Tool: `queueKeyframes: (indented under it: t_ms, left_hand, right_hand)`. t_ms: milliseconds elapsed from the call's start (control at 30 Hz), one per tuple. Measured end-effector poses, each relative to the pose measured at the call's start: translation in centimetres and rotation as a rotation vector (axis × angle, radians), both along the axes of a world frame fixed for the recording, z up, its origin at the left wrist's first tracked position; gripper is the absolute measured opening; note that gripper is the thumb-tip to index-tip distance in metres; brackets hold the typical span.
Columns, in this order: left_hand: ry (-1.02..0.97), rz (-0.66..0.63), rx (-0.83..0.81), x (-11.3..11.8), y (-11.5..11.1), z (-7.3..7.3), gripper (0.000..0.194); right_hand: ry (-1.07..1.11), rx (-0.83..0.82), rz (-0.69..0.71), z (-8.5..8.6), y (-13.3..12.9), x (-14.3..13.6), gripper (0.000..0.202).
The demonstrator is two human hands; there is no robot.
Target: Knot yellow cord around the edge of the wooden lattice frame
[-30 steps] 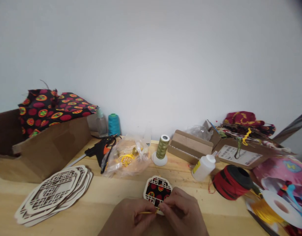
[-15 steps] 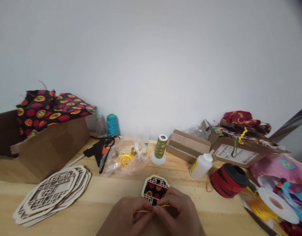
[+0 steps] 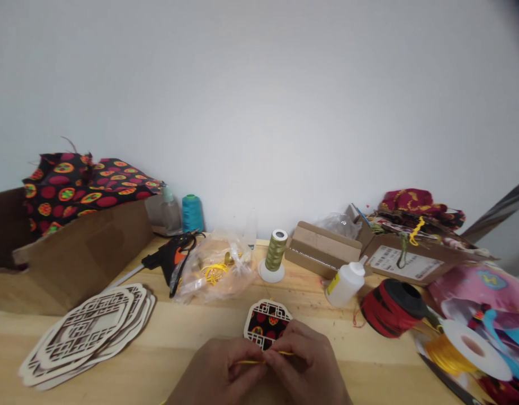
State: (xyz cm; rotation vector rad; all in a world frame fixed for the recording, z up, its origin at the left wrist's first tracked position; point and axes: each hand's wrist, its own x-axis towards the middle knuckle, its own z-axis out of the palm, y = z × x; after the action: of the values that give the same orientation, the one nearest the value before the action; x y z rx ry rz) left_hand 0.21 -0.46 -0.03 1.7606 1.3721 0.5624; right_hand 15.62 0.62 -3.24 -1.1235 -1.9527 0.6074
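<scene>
Plainly, we have both hands drawn in close: the left hand [image 3: 220, 367] pinches the cord [image 3: 250, 362] between thumb and forefinger, and the right hand [image 3: 308, 361] holds it in a narrow pinch just beside, fingertips meeting or nearly so. Whether a loop or knot sits under them, we cannot tell. Just beyond our fingers, the frame [image 3: 247, 331] seems to lie flat on the table [image 3: 192, 318], its near edge covered; we cannot see whether the cord is fastened to it.

We judge slipping the likeliest trouble: so thin a cord gives our fingers little to hold, and a slack pinch could let it slide away. If the two are joined, a hard tug could drag the frame askew or strain its fine lattice.

The cord's long axis runs left to right, nearly level, its right part a touch farther off. The frame's lattice bands also run left to right, right ends slightly nearer, with dark cloth [image 3: 263, 325] between; with its near part hidden, we cannot say which way it is longer.

Farther out, the green spool [image 3: 277, 251] stands upright beyond the frame, the bag [image 3: 234, 284] to its left, the bottle [image 3: 344, 287] to its right. Well apart on the left lies the stack [image 3: 84, 332].
</scene>
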Motion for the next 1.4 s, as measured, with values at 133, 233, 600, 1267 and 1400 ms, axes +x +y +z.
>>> queueKeyframes:
  t_ms: [133, 233, 600, 1267, 1400]
  left_hand:
    - [0.000, 0.001, 0.008, 0.20, 0.01, 0.06, 0.023]
    - [-0.008, -0.004, 0.025, 0.33, 0.01, 0.01, 0.024]
    - [-0.009, 0.043, 0.017, 0.24, -0.07, -0.01, 0.023]
    - [-0.001, 0.004, 0.007, 0.19, 0.07, -0.09, 0.023]
    - [0.011, 0.059, -0.017, 0.16, -0.05, 0.18, 0.017]
  right_hand:
    - [0.023, 0.030, -0.007, 0.13, -0.08, -0.26, 0.013]
    - [0.023, 0.038, -0.031, 0.04, -0.08, -0.41, 0.015]
    - [-0.033, -0.048, -0.029, 0.03, -0.04, 0.00, 0.009]
    - [-0.022, -0.046, -0.036, -0.29, 0.05, -0.11, 0.015]
    - [-0.050, -0.102, -0.064, -0.16, 0.15, 0.11, 0.014]
